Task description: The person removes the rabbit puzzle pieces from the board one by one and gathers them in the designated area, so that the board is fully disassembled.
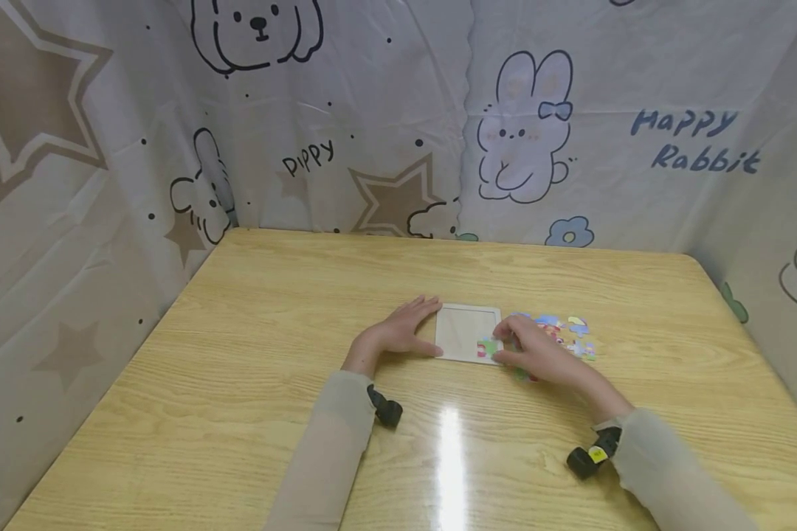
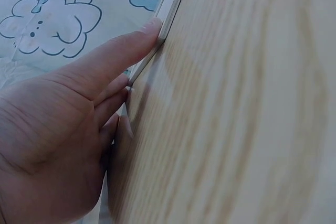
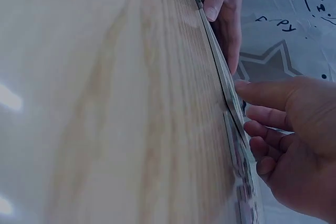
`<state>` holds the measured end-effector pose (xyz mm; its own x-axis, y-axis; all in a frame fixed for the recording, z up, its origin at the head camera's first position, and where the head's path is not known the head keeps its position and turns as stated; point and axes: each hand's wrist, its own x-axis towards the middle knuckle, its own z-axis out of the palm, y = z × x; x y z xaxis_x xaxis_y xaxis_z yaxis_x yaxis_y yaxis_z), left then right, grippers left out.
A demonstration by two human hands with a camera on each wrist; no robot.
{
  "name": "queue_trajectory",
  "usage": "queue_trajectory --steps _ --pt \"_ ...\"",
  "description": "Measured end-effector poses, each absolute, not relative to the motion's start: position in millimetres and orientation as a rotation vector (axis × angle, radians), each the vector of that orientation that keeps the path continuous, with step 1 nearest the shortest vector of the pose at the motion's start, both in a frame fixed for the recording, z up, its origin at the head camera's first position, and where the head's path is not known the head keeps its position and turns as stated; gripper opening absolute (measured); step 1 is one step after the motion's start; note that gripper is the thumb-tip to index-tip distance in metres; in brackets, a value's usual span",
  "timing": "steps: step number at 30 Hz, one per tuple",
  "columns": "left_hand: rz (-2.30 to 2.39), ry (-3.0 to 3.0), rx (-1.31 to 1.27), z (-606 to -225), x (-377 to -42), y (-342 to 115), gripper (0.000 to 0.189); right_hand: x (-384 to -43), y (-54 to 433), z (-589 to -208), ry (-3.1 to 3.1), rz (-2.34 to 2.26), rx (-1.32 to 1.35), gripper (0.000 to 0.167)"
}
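A shallow pale puzzle board (image 1: 457,332) with a raised rim lies on the table. My left hand (image 1: 401,330) rests at its left side, thumb on the near left corner and straight fingers at the far left corner. In the left wrist view, the left thumb (image 2: 134,45) lies on the board's edge. A green and red puzzle piece (image 1: 485,347) sits in the board's near right corner. My right hand (image 1: 538,350) pinches this piece between thumb and index finger. The right wrist view shows the other right fingers (image 3: 265,135) curled beside the board's edge; the piece is hidden there.
Several loose, colourful puzzle pieces (image 1: 578,324) lie right of the board, partly under my right hand. The wooden table (image 1: 239,354) ends at a patterned curtain (image 1: 385,110) behind it. Light glares on the tabletop in front of the board.
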<state>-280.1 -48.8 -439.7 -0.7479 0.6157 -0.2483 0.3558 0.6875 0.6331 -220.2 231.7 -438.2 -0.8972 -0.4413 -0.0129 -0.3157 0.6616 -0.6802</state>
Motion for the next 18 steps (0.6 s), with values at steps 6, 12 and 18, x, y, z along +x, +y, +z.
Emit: queue_trajectory --steps 6,12,18 --pt "0.78 2.457 0.761 -440 -280 -49 0.09 -228 223 -439 2.697 -1.008 -0.66 0.032" --pt "0.776 2.455 0.758 -439 -280 -49 0.091 -231 221 -439 2.655 -1.026 -0.66 0.028" --pt "0.769 2.459 0.771 -439 -280 -50 0.091 -229 217 -437 2.641 -1.068 -0.618 0.03"
